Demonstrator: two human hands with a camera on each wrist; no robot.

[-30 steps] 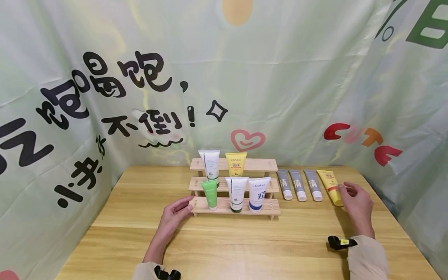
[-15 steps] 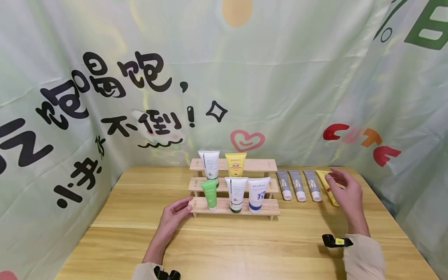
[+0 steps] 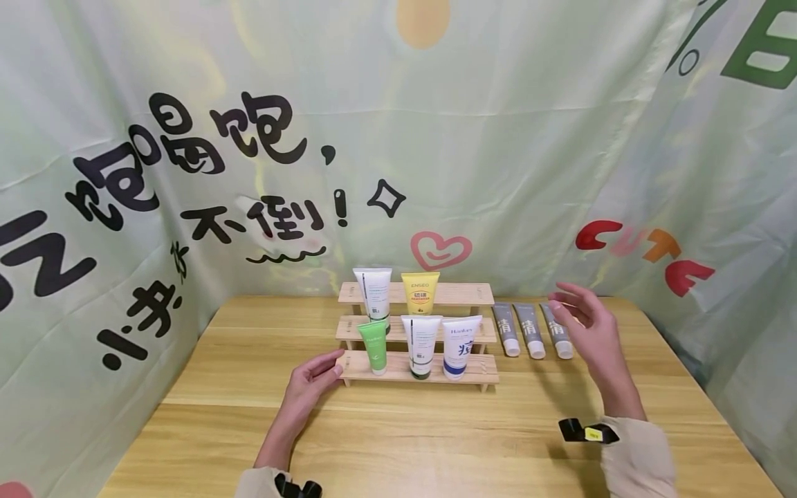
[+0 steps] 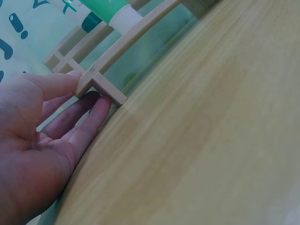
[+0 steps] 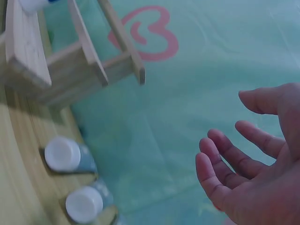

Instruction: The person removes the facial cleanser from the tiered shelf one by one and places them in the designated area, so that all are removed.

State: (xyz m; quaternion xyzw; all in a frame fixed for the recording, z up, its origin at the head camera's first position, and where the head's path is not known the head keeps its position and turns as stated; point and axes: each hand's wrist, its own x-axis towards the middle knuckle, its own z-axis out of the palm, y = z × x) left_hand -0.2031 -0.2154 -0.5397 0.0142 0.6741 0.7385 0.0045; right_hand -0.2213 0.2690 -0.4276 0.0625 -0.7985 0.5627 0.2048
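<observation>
My left hand (image 3: 309, 384) grips the left end of the lowest step of a three-step wooden display rack (image 3: 361, 380). In the left wrist view, thumb and fingertips meet the board's end and its leg (image 4: 108, 89). On the rack stand a green tube (image 3: 374, 346), white tubes (image 3: 422, 346) and a yellow tube (image 3: 420, 292). My right hand (image 3: 588, 332) hovers over the rightmost grey tube (image 3: 558, 339), fingers loosely bent. Nothing is in it in the right wrist view. A second yellow tube, seen earlier at the right, is hidden, apparently behind this hand.
Two more grey tubes, one nearer the rack (image 3: 506, 330) and one in the middle (image 3: 529, 332), lie on the wooden table (image 3: 398, 443), white caps toward me. A printed curtain (image 3: 510, 173) hangs close behind the rack and along both sides.
My right hand has left the yellow tube at the far right and moved leftward and up over the grey tubes. The left hand and the rack have stayed still.
</observation>
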